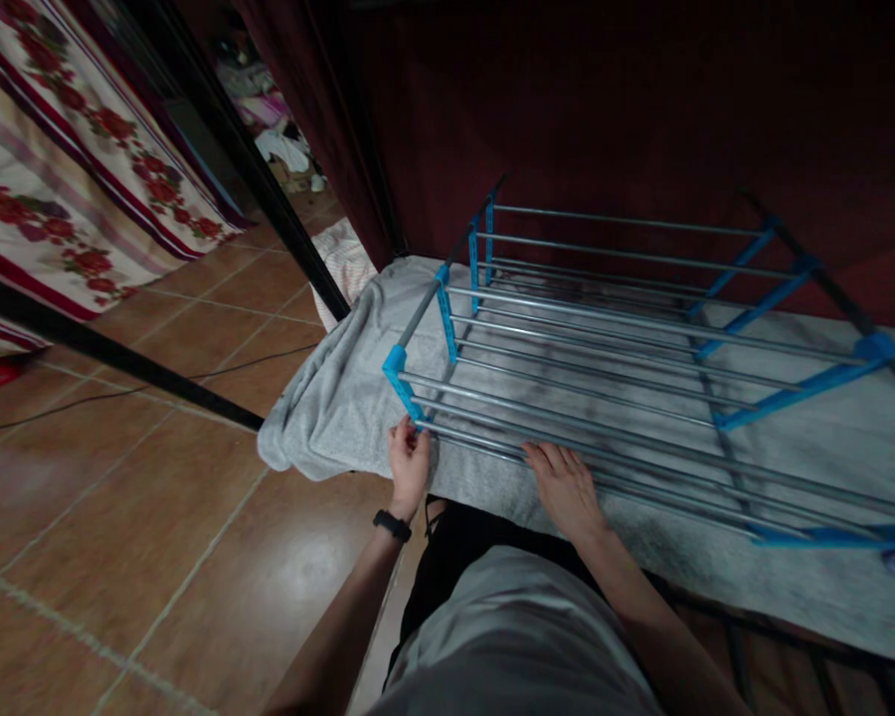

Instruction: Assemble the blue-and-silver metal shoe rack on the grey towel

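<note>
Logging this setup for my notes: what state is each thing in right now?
Silver metal-rod rack with blue plastic joints: put together, resting on the cloth.
Grey fleecy cloth: spread under the rack, left corner bunched and drooping.
Left hand: fingers curled on the rack's near corner.
Right hand: open, flat on the near rods.
Black wristband: worn on the left wrist.

rack | silver rods, blue plastic joints | lying low, seemingly tilted | on grey cloth
</note>
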`<state>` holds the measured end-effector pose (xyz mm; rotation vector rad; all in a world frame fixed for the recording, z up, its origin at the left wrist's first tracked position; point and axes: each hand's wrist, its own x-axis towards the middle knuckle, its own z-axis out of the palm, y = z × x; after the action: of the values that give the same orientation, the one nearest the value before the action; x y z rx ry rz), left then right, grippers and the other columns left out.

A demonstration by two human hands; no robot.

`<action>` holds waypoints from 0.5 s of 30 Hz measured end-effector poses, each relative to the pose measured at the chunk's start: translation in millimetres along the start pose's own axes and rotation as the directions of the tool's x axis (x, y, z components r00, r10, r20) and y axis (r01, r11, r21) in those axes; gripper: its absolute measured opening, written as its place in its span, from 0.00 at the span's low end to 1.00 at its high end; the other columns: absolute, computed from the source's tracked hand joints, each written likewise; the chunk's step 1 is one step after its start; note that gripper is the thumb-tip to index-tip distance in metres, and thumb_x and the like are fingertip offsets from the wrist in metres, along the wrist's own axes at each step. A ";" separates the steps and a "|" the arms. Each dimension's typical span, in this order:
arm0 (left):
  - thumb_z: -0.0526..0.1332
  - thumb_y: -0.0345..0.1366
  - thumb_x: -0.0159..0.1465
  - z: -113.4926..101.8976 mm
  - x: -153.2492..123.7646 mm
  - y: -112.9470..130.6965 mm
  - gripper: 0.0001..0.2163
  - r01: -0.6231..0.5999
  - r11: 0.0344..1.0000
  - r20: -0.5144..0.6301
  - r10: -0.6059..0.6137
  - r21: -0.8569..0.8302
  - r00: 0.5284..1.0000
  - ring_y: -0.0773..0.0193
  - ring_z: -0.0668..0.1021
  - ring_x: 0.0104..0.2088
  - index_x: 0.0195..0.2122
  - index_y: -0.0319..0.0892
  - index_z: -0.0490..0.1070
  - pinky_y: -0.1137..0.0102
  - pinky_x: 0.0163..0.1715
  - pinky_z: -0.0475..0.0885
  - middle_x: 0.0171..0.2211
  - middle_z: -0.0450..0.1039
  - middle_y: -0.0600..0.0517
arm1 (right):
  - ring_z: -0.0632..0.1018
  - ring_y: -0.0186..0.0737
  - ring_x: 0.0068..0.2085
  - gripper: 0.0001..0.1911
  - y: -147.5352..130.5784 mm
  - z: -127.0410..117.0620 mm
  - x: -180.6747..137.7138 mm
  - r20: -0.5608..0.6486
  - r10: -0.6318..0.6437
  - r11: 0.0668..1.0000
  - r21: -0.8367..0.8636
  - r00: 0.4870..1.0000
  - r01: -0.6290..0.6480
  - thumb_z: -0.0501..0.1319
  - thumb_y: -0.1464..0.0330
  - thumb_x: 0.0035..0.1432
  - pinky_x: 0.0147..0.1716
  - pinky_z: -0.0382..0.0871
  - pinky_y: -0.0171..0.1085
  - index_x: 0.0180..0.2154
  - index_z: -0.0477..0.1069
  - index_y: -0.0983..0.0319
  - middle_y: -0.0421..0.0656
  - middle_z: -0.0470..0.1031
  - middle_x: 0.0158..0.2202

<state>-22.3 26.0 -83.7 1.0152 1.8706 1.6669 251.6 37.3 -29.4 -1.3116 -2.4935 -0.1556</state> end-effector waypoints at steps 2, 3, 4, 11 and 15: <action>0.67 0.38 0.56 -8.8 6.3 8.5 0.22 -0.054 0.998 0.010 0.054 -0.015 0.999 0.55 0.72 0.52 0.53 0.44 0.72 0.63 0.51 0.69 0.51 0.68 0.45 | 0.74 0.43 0.40 0.15 0.5 0.1 -0.3 0.000 0.000 1.000 0.007 1.000 0.000 0.54 0.71 0.67 0.44 0.65 0.41 0.53 0.71 0.61 0.47 0.76 0.42; 0.68 0.38 0.55 -13.9 10.9 13.3 0.24 -0.056 0.997 0.073 0.060 -0.058 0.996 0.54 0.72 0.54 0.54 0.45 0.71 0.62 0.53 0.68 0.53 0.69 0.45 | 0.74 0.43 0.40 0.15 0.7 0.3 -0.5 0.000 0.000 1.000 0.011 1.000 0.000 0.54 0.71 0.67 0.43 0.65 0.41 0.53 0.71 0.61 0.47 0.76 0.42; 0.69 0.39 0.54 -19.0 16.5 18.2 0.25 -0.019 0.994 0.171 0.037 -0.105 0.984 0.54 0.72 0.54 0.54 0.45 0.71 0.61 0.54 0.67 0.53 0.71 0.46 | 0.74 0.43 0.41 0.15 1.0 0.7 -0.7 0.000 0.000 1.000 0.014 1.000 0.000 0.54 0.71 0.67 0.43 0.65 0.41 0.53 0.71 0.61 0.47 0.76 0.42; 0.72 0.48 0.51 -38.9 58.4 35.6 0.18 0.142 0.985 0.548 -0.063 -0.102 0.834 0.52 0.77 0.47 0.39 0.43 0.78 0.55 0.54 0.68 0.39 0.79 0.47 | 0.75 0.43 0.41 0.15 2.1 3.2 -1.0 0.009 0.006 1.000 0.019 1.000 -0.006 0.53 0.71 0.67 0.45 0.66 0.42 0.53 0.71 0.61 0.47 0.77 0.43; 0.73 0.48 0.48 -39.4 67.8 29.3 0.18 0.177 0.976 0.606 -0.065 -0.125 0.793 0.52 0.79 0.43 0.35 0.43 0.78 0.55 0.52 0.70 0.36 0.79 0.47 | 0.75 0.43 0.42 0.15 1.5 1.2 -0.7 0.020 0.009 1.000 0.025 1.000 -0.009 0.53 0.70 0.68 0.45 0.66 0.41 0.52 0.71 0.60 0.48 0.77 0.44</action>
<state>-87.6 51.8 -38.0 1.1493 1.3090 1.2084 252.8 37.9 -30.9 -1.3207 -2.4977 -0.1098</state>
